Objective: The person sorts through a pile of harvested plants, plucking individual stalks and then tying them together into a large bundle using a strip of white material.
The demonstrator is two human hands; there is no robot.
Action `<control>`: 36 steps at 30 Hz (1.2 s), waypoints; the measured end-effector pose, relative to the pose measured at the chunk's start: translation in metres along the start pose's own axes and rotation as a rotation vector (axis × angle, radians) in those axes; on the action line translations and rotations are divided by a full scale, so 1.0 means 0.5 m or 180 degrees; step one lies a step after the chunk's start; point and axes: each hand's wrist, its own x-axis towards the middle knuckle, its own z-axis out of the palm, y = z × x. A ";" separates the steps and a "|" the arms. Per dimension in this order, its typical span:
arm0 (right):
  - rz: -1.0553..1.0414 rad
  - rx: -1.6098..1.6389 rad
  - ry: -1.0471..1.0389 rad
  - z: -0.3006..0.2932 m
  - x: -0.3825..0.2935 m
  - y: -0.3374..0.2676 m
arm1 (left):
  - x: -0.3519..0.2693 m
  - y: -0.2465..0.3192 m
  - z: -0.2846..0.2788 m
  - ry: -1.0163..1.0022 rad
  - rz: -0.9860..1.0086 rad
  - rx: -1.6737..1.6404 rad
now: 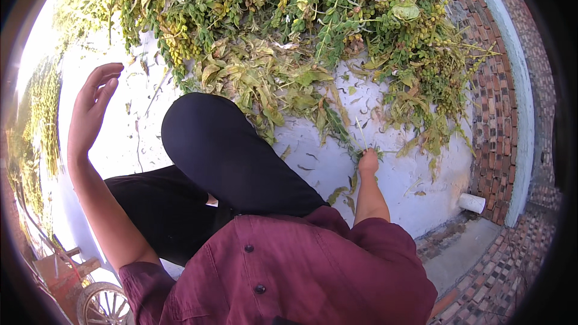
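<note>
A thick heap of cut, podded stalks (271, 4), which look like sesame, spreads across the far side of a pale concrete surface (311, 162). Withered leaves (253, 72) lie along the heap's near edge. My right hand (369, 161) is closed around a leafy stalk (336, 124) low over the pale surface; a thin pale stem sticks up from the fist. Leaves partly hide what else that hand holds. At the left, my left hand (94, 99) is raised over the bright surface with curved fingers and nothing in it. My bent knee (203, 122) comes between the hands.
Brickwork (492, 99) and a pale raised edge (515, 76) border the right side. A white pipe stub (472, 203) juts out at the lower right corner. A cart wheel (104, 304) stands at lower left. More upright stalks (43, 113) are at far left.
</note>
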 end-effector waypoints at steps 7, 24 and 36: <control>0.1926 0.0103 0.0954 -0.102 -0.177 0.343 | -0.002 0.000 -0.005 -0.0025 0.0150 0.0044; -0.1944 0.1801 0.1004 -0.172 -0.092 -0.276 | 0.006 0.125 0.132 -0.0210 0.1324 0.0389; -0.2631 0.3294 0.0525 -0.344 -0.139 -0.662 | 0.013 0.056 0.153 -0.0705 0.0453 0.0055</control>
